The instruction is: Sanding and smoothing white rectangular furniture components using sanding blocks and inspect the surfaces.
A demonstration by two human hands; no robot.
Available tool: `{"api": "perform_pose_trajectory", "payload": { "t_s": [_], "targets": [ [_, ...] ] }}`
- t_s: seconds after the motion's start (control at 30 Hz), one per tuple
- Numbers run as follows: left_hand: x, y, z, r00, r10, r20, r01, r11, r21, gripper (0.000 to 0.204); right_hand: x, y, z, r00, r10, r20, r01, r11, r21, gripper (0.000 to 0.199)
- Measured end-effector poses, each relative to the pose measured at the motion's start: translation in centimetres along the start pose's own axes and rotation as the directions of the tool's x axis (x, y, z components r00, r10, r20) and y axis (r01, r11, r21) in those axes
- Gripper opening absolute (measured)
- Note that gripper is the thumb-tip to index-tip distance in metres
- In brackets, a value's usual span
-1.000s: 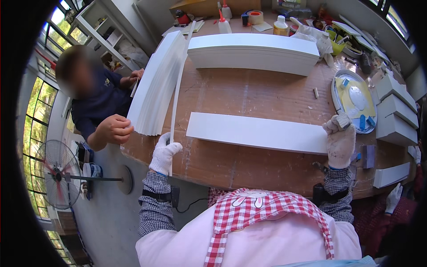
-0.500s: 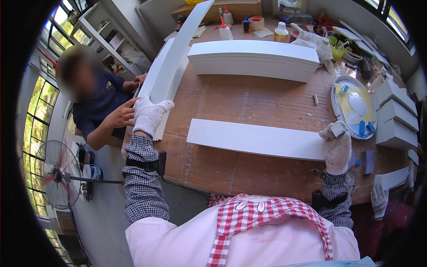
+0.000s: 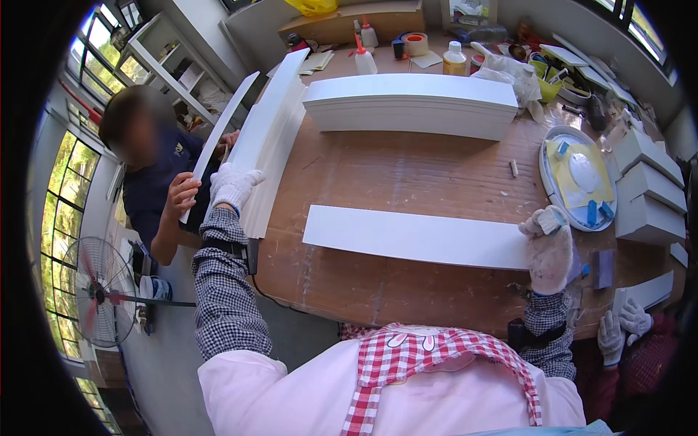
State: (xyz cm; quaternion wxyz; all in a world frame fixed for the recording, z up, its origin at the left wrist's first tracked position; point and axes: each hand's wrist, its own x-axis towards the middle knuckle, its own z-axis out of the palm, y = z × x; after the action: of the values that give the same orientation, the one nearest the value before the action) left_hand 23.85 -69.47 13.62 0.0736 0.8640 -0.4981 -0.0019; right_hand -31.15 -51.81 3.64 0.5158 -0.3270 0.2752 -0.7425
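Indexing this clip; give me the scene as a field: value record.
left hand: gloved, at near end of left board stack
right hand: gloved, fingers curled, at right end of front white board; grip unclear
far side: far board stack, red-tipped squeeze bottle
right side: oval white tray bearing blue blocks
co-worker, left: bare hand holding long white board

Red-bladed floor fan [image 3: 97, 292] far L, nr tall windows [image 3: 65, 211]; white shelf unit [image 3: 149, 45] in bkgd. Back of brown table [image 3: 407, 174]: squeeze btl [image 3: 365, 64] w/ red nozzle, tape roll [image 3: 416, 51], white-capped btl [image 3: 454, 64], plastic bag [image 3: 520, 76] beside yellow-green tub [image 3: 550, 89]. Cardboard box [image 3: 385, 21] behind, yellow bag [image 3: 316, 6] by its L end.
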Motion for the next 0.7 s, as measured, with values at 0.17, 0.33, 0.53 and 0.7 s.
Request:
{"api": "perform_pose_trajectory", "payload": {
  "t_s": [0.17, 0.33, 0.53, 0.7],
  "targets": [
    [1.8, -2.2, -0.5, 0.969, -0.101, 0.227, 0.066, 0.986, 0.153, 0.095, 0.1, 0.1, 0.2, 1.0, -0.006, -0.005, 0.006, 1.0, 0.01, 0.055],
    [1.9, -1.4, -0.5, 0.992, -0.006, 0.128, -0.029, 0.962, 0.271, 0.103, 0.6, -1.2, 0.7, 0.996, 0.09, 0.002, -0.09, 0.996, -0.002, 0.05],
    [11.8, 2.8, 8.7, 0.665, 0.735, 0.129, -0.585, 0.62, -0.523, 0.059, 2.3, -1.9, 0.5, 0.985, 0.161, -0.058, -0.168, 0.975, -0.142, 0.05],
    [17.9, 8.0, 18.1, 0.716, 0.51, 0.477, -0.121, 0.763, -0.635, 0.04, 2.6, -1.0, -0.2, 0.995, 0.087, -0.048, -0.088, 0.996, -0.017, 0.05]
  ]
}}
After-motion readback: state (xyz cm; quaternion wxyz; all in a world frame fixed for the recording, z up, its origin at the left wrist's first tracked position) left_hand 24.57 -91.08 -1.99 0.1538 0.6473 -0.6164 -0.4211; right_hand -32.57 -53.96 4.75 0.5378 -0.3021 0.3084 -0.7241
